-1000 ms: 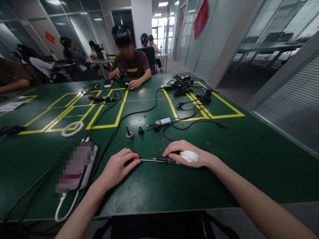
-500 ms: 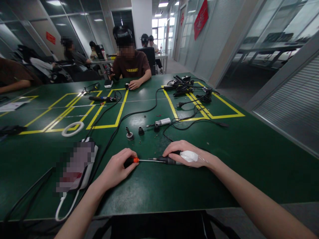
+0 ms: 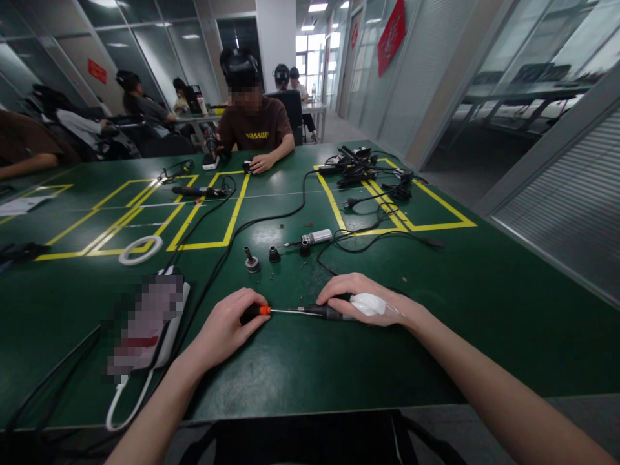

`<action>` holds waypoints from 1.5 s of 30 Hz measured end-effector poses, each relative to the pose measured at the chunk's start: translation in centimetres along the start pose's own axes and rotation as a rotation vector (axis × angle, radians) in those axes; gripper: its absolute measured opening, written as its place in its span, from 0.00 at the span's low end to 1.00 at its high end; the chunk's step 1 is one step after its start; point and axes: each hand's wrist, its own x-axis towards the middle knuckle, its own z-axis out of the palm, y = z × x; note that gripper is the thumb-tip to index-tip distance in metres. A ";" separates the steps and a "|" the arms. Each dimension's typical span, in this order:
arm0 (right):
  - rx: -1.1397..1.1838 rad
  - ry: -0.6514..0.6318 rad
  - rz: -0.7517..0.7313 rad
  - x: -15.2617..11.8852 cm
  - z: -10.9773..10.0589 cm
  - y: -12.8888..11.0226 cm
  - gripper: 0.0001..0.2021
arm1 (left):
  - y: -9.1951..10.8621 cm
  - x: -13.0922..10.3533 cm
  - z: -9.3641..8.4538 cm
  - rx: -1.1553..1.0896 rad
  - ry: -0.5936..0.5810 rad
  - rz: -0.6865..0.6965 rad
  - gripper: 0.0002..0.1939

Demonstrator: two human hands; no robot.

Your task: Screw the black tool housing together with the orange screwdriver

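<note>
My left hand (image 3: 227, 326) is closed around the black-and-orange handle of a screwdriver (image 3: 264, 310), whose thin metal shaft points right along the tabletop. Its far end lies against or beside a black cylindrical tool (image 3: 330, 312) with a slim metal tip pointing left. My right hand (image 3: 356, 294), a white patch taped on its back, is closed over that black tool; its exact kind is unclear. Just beyond stand a metal-and-black nozzle-like part (image 3: 252, 261) and a black collar (image 3: 274, 254). A second black collar (image 3: 305, 248) stands beside a silver cylindrical part (image 3: 316, 237).
A phone-like device (image 3: 150, 323) with a white cable lies left. Behind it is a white tape roll (image 3: 140, 250). Black cords cross the green table (image 3: 281, 381); a heap of black corded tools (image 3: 356, 166) lies at the back right. Across sits a person (image 3: 256, 129).
</note>
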 end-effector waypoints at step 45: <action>-0.001 0.001 0.002 0.1 0.0 -0.1 0.14 | -0.3 -0.2 -0.1 -0.025 0.000 0.023 0.07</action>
